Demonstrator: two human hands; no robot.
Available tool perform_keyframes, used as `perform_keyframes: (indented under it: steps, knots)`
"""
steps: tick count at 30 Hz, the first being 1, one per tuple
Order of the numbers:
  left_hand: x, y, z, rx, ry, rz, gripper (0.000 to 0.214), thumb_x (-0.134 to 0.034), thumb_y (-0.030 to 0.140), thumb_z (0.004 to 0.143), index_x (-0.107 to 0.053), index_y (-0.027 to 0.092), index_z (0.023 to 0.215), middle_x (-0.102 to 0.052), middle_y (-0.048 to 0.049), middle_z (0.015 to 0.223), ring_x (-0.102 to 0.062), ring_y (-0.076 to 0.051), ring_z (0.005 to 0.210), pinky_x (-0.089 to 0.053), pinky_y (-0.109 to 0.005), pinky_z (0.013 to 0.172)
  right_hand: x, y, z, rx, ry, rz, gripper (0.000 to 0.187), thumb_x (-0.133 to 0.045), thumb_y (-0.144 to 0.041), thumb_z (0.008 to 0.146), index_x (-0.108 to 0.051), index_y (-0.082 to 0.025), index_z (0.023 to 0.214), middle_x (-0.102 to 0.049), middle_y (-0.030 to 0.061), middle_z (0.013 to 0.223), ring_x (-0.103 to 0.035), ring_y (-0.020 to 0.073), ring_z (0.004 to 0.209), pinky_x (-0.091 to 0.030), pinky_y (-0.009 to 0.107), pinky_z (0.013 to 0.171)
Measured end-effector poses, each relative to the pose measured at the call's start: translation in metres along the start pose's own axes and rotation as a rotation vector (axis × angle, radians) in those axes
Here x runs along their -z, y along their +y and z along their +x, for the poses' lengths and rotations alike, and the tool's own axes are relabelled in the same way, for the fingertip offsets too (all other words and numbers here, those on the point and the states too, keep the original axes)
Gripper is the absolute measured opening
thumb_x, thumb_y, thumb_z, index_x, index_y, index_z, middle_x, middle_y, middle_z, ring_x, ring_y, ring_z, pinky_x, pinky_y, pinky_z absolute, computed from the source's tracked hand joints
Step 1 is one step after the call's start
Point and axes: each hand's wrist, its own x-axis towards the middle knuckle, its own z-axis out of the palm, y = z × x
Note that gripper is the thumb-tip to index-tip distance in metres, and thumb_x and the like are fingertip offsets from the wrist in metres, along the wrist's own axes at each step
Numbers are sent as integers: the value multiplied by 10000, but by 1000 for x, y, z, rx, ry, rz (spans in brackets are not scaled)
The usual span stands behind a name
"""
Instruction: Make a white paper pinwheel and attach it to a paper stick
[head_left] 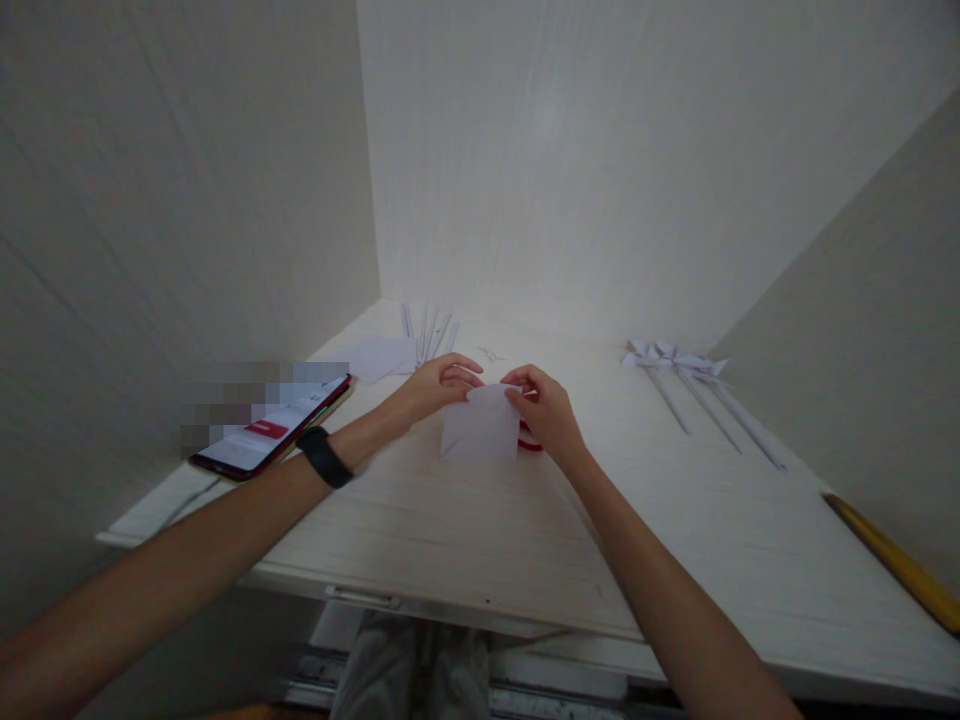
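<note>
A small white sheet of paper (484, 430) stands tilted up over the middle of the table, between both hands. My right hand (544, 405) pinches its upper right corner between thumb and fingers. At the upper left edge, my left hand (435, 385) has its thumb against the paper, with the fingers curved above and behind the edge. A dark band circles the left wrist. Behind the sheet and the right hand, a red curved object (529, 442) shows in part; its kind is hidden.
Left lie a lit phone (259, 435), loose white paper sheets (379, 355) and several thin paper sticks (435, 335). Paper sticks with folded tops (694, 395) rest at the right. A yellow long object (892, 560) is at the right edge. Walls enclose the table (450, 530).
</note>
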Motion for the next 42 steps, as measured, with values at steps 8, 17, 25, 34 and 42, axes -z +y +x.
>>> perform_keyframes:
  steps: [8,17,25,34,42]
  knots:
    - [1,2,0,-32,-22,22,402,-624,112,568,-571,159,963,-641,-48,958,-591,-143,869,-427,-243,732,2,2,0,21,73,-59,153,-479,-172,720,-593,-183,822,-623,40,847,-512,140,696,-419,275,646]
    - [-2,13,-8,14,90,-24,277,-559,243,696,-594,160,958,-640,-72,993,-565,-164,941,-408,-274,793,2,2,0,29,95,-83,161,-471,-184,731,-600,-175,825,-612,25,803,-476,125,661,-387,258,640]
    - [-2,10,-6,104,-34,112,327,-603,403,710,-618,160,927,-650,-57,908,-580,-166,821,-381,-251,668,-4,-3,-4,153,-62,-8,172,-474,-135,736,-589,-191,850,-618,26,883,-533,130,772,-422,260,696]
    - [-4,8,-5,124,-162,118,259,-683,250,622,-635,109,835,-674,-57,810,-593,-137,713,-409,-249,678,-5,-1,-4,102,-47,43,171,-535,-191,728,-583,-198,892,-584,20,843,-508,120,734,-437,242,647]
    - [-4,5,-3,125,-136,103,254,-695,280,616,-625,107,788,-649,-35,741,-565,-116,639,-393,-229,613,-5,2,-2,-10,-16,127,95,-551,-277,734,-522,-191,761,-509,-24,665,-490,99,609,-401,214,553]
